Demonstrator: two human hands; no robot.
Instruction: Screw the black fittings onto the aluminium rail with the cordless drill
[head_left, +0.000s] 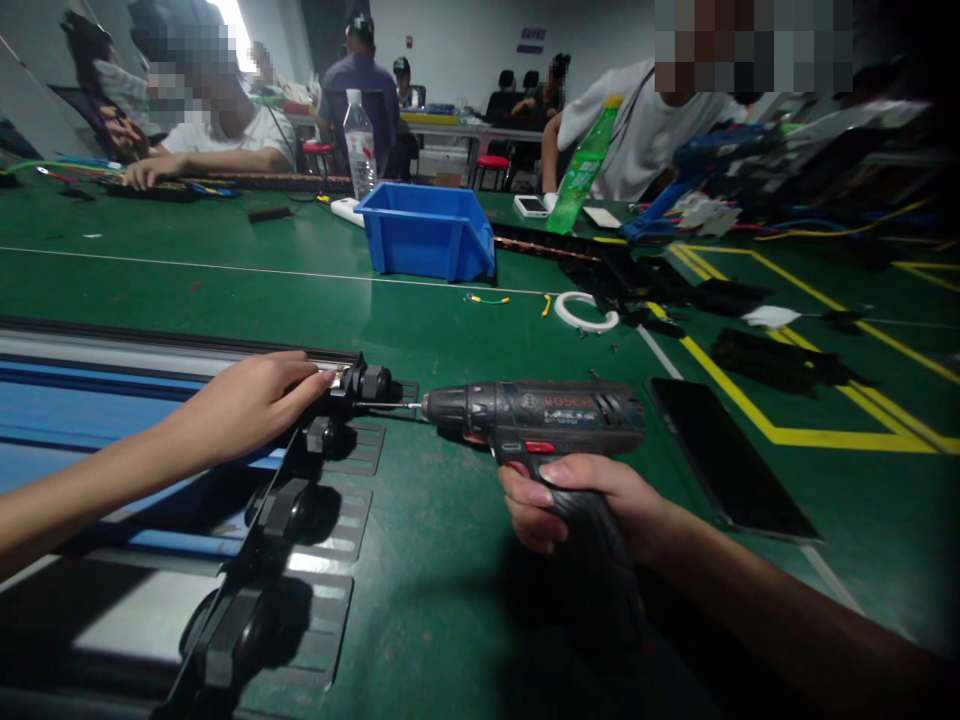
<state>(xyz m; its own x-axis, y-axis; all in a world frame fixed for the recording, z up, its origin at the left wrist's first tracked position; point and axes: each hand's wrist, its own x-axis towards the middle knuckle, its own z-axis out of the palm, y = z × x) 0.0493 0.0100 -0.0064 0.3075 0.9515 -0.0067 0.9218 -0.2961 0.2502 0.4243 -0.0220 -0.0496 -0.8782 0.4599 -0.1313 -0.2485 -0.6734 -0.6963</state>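
My right hand (577,500) is wrapped round the grip of a black cordless drill (547,415), which lies level and points left. Its long thin bit (390,405) reaches to the end of a metal enclosure (112,400) with blue panels inside. Black cable glands (292,510) stick out along that end, beside slotted metal tabs (352,525). My left hand (262,400) rests on the enclosure's far corner, fingers bent and pressed together near the uppermost gland. Whatever those fingertips pinch, if anything, is too small to name. Where the bit's tip meets the enclosure is not clear.
A blue bin (427,235) stands mid-table, with a water bottle (360,145) behind it and a green bottle (589,170) to its right. A black phone (727,455) lies right of the drill. A white ring (585,312) lies beyond. Co-workers sit across the green table.
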